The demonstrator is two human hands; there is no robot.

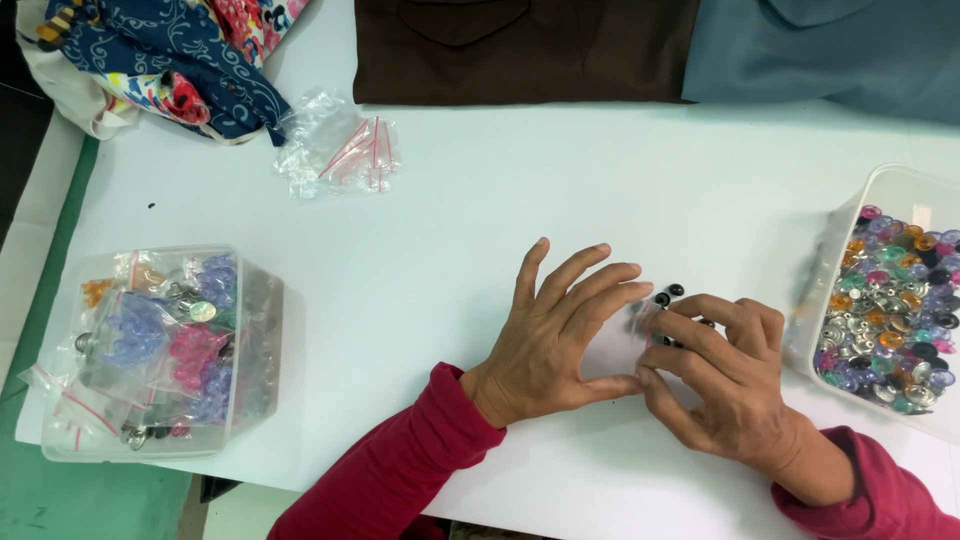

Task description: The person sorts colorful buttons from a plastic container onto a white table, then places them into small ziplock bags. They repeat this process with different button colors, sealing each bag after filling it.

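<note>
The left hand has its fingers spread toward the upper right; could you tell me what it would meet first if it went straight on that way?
Most likely the small black beads lying just past the left hand and its fingertips, beside the right hand. Beyond them the white table looks bare.

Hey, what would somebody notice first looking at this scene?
Likely the two hands at centre, left hand and right hand, meeting over small black buttons on the white table. Next, the clear tub of colourful buttons at the right edge, and the tub of bagged trinkets at left.
</note>
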